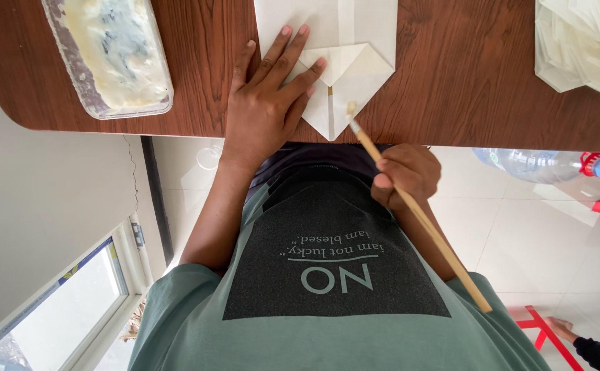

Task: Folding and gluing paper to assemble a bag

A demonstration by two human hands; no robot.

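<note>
Table [197, 62]: folded paper [348, 69] at the near edge, centre. Left hand [265, 103] flat on the paper's left part. Right hand [406, 175] off the table edge, holding brush [417, 213], tip on the paper's lower corner. Tub [111, 55] far left; stacked sheets [582, 45] far right

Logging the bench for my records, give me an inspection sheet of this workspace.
Surface: brown wooden table, rounded corner.
Job's things: folded white paper; wooden brush, tip on the paper.
Clutter: tub of white paste; pile of clear plastic.
Grips: left hand flat on the paper; right hand closed round the brush.
Cables: nothing seen.
Surroundings: tiled floor, water bottle, window, another person's hand.
</note>
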